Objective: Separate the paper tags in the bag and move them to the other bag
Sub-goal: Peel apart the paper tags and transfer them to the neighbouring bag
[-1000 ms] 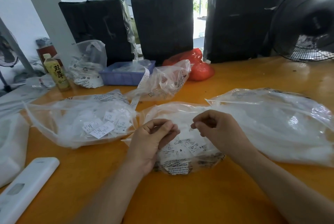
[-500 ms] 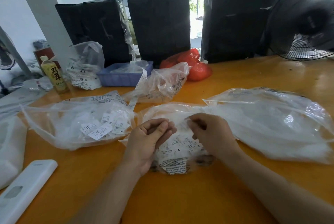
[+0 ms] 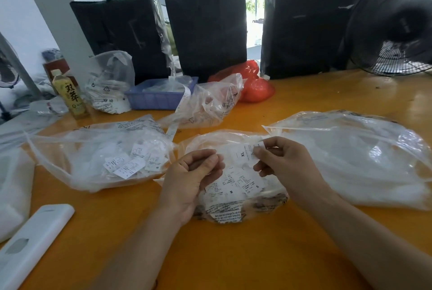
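A clear plastic bag full of white paper tags lies on the orange table in front of me. Over it, my right hand pinches a white tag strip printed "XL" at its right end. My left hand is curled beside the strip's left end, thumb against fingers; whether it grips the strip I cannot tell. To the left lies a second clear bag holding several loose tags.
A large clear bag of white material lies to the right. Behind stand a blue tray, a crumpled bag, a red bag, a tea bottle, black bundles and a fan. A white device lies near left.
My right hand has risen out of the tag bag, lifting a tag strip marked XL. My left hand stays beside it, barely moved.
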The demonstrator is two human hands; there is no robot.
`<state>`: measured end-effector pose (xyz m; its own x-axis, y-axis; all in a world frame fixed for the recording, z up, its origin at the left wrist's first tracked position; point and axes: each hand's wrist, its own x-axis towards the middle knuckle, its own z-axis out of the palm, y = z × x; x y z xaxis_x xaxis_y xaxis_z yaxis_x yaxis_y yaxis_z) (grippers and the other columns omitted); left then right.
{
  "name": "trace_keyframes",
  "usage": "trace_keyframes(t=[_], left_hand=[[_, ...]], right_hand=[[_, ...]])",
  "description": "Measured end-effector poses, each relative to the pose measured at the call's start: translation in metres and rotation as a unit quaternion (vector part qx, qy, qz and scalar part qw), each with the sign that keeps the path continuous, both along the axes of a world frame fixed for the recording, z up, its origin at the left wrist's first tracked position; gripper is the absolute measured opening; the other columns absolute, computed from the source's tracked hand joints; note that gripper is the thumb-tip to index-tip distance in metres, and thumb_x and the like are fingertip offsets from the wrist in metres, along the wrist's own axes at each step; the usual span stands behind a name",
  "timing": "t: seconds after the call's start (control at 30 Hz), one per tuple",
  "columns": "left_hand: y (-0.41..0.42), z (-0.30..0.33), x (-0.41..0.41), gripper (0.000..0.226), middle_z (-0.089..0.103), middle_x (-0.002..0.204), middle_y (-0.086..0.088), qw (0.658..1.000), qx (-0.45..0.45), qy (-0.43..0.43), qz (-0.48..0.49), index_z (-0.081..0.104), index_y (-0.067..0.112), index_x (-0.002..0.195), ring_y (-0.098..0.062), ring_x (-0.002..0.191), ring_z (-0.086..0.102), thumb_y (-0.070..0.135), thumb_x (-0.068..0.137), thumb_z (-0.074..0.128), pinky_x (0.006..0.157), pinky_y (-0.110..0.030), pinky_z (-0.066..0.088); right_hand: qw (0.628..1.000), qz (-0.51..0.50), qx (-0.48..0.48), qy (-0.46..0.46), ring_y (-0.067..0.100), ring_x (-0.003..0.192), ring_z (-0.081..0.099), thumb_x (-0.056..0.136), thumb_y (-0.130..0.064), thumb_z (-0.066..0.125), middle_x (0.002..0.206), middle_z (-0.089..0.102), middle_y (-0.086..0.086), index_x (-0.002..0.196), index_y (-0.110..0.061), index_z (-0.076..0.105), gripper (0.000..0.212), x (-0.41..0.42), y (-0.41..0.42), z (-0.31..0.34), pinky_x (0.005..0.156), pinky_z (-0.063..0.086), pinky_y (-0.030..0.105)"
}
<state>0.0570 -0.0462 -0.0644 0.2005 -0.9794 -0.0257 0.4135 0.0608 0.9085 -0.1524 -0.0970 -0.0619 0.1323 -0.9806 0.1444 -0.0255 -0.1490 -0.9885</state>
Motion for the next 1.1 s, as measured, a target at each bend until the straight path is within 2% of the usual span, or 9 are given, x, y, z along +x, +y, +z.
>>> trace_keyframes(t=[0.17, 0.23, 0.3, 0.4, 0.6, 0.67, 0.77, 0.93, 1.1], left_hand=[[0.001, -0.001, -0.003, 0.010, 0.081, 0.096, -0.010, 0.989, 0.011, -0.146, 0.006, 0.082, 0.021, 0.098, -0.024, 0.084, 0.079, 0.026, 0.092, 0.075, 0.072, -0.026, 0.063], [0.003, -0.002, -0.006, 0.024, 0.081, 0.094, -0.001, 0.970, 0.007, -0.242, -0.005, 0.079, 0.029, 0.105, -0.019, 0.083, 0.079, 0.046, 0.089, 0.075, 0.072, -0.024, 0.063], [0.003, -0.004, -0.008, 0.029, 0.081, 0.088, 0.003, 0.953, 0.006, -0.302, -0.010, 0.076, 0.034, 0.111, -0.014, 0.078, 0.079, 0.049, 0.086, 0.077, 0.068, -0.018, 0.060], [0.002, -0.007, -0.009, 0.014, 0.080, 0.080, -0.002, 0.953, -0.002, -0.303, -0.002, 0.078, 0.029, 0.106, -0.016, 0.073, 0.078, 0.028, 0.092, 0.080, 0.066, -0.018, 0.059], [-0.001, 0.003, 0.007, 0.015, 0.081, 0.083, -0.007, 0.972, 0.003, -0.232, 0.041, 0.080, 0.024, 0.099, -0.016, 0.073, 0.078, 0.024, 0.085, 0.084, 0.068, -0.020, 0.061], [0.000, 0.005, 0.008, 0.023, 0.081, 0.083, -0.007, 0.970, 0.003, -0.243, 0.013, 0.080, 0.025, 0.100, -0.017, 0.074, 0.079, 0.031, 0.079, 0.085, 0.068, -0.020, 0.061], [0.002, 0.001, 0.002, 0.027, 0.081, 0.081, -0.005, 0.960, -0.007, -0.281, -0.022, 0.078, 0.029, 0.099, -0.017, 0.073, 0.079, 0.037, 0.074, 0.083, 0.068, -0.017, 0.059], [0.002, -0.001, 0.000, 0.035, 0.081, 0.079, -0.004, 0.952, 0.003, -0.305, -0.018, 0.079, 0.021, 0.106, -0.017, 0.071, 0.079, 0.039, 0.076, 0.081, 0.066, -0.016, 0.058], [0.002, 0.007, 0.011, 0.009, 0.081, 0.079, 0.003, 0.943, -0.010, -0.327, 0.056, 0.078, 0.032, 0.097, -0.013, 0.070, 0.078, 0.030, 0.089, 0.081, 0.062, -0.015, 0.057]], right_hand=[[1.000, 0.003, -0.011, -0.005, 0.019, 0.065, 0.068, 0.094, -0.032, 0.074, 0.072, 0.073, 0.009, 0.091, -0.016, 0.075, 0.016, 0.000, 0.000, -0.002, 0.070, 0.060, 0.034], [0.999, 0.017, -0.024, 0.017, 0.018, 0.064, 0.068, 0.094, -0.034, 0.074, 0.072, 0.073, 0.008, 0.089, -0.019, 0.075, 0.016, 0.000, 0.001, -0.004, 0.068, 0.060, 0.031], [0.998, 0.035, -0.036, 0.040, 0.018, 0.065, 0.069, 0.095, -0.035, 0.073, 0.073, 0.073, 0.007, 0.088, -0.022, 0.074, 0.015, 0.003, 0.002, -0.006, 0.067, 0.059, 0.027], [0.994, 0.043, -0.050, 0.081, 0.015, 0.065, 0.070, 0.096, -0.038, 0.071, 0.074, 0.075, 0.002, 0.092, -0.026, 0.074, 0.012, 0.005, 0.002, -0.008, 0.065, 0.058, 0.024], [0.996, 0.063, -0.039, 0.043, 0.017, 0.073, 0.073, 0.100, -0.035, 0.065, 0.093, 0.079, -0.004, 0.110, -0.025, 0.072, 0.016, 0.007, 0.003, -0.006, 0.066, 0.059, 0.026], [0.996, 0.068, -0.042, 0.029, 0.017, 0.072, 0.072, 0.098, -0.043, 0.066, 0.089, 0.079, -0.001, 0.107, -0.026, 0.073, 0.020, 0.008, 0.006, -0.004, 0.066, 0.060, 0.029], [0.992, 0.060, -0.061, 0.097, 0.016, 0.066, 0.072, 0.094, -0.053, 0.066, 0.075, 0.076, 0.001, 0.089, -0.029, 0.073, 0.026, 0.009, 0.009, -0.004, 0.070, 0.061, 0.037], [0.987, 0.059, -0.059, 0.136, 0.012, 0.063, 0.070, 0.095, -0.046, 0.068, 0.070, 0.075, -0.001, 0.081, -0.022, 0.072, 0.028, 0.008, 0.009, -0.003, 0.069, 0.059, 0.034], [0.996, 0.014, -0.068, 0.053, 0.016, 0.063, 0.068, 0.102, -0.032, 0.063, 0.081, 0.078, -0.003, 0.094, -0.023, 0.074, 0.016, 0.006, 0.007, 0.000, 0.062, 0.058, 0.026]])
